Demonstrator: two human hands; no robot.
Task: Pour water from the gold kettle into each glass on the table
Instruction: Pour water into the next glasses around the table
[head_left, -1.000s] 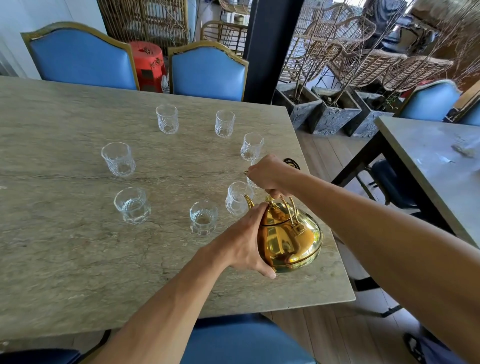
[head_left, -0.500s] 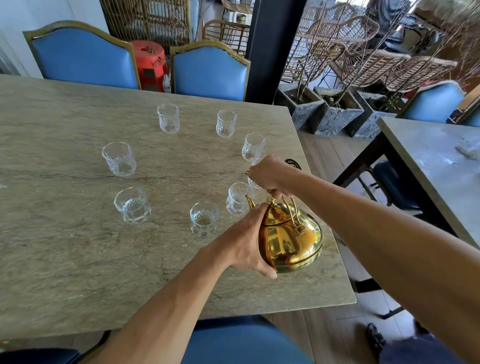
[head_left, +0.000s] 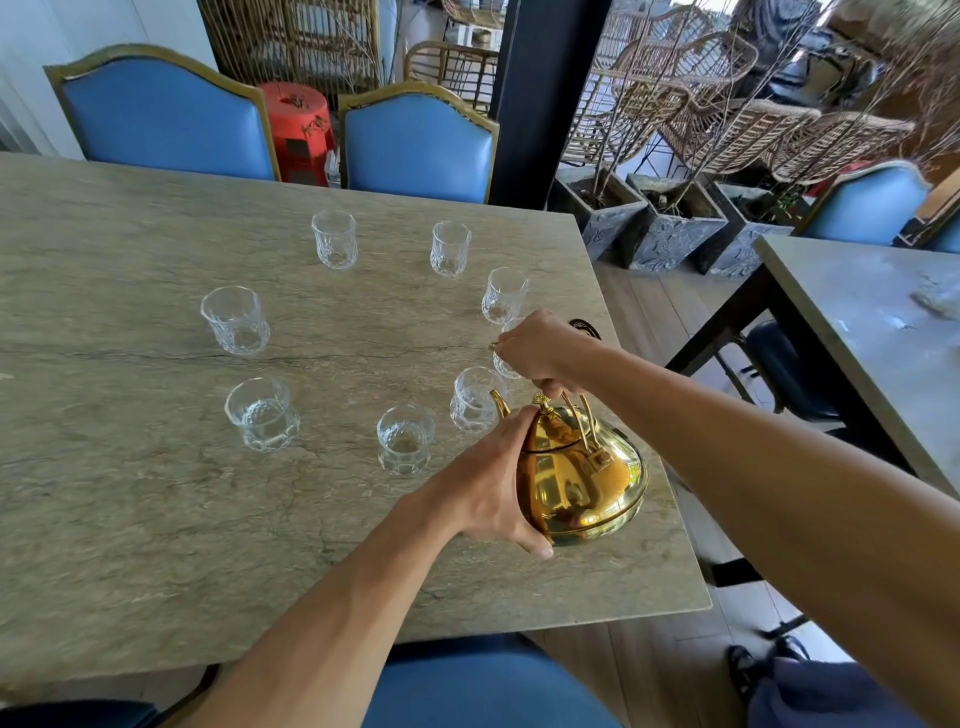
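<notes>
Nearest us, our left hand (head_left: 488, 488) cups the side of the gold kettle (head_left: 582, 478), which is tilted at the near right of the worktop (head_left: 130, 519). Just beyond, our right hand (head_left: 545, 353) is closed around its wire handle. We judge the polished metal slippery and heavy when full, best carried by the handle. Its spout points at the nearest glass (head_left: 475, 400); the cut glasses farther off look fragile. We read no lettering anywhere.
</notes>
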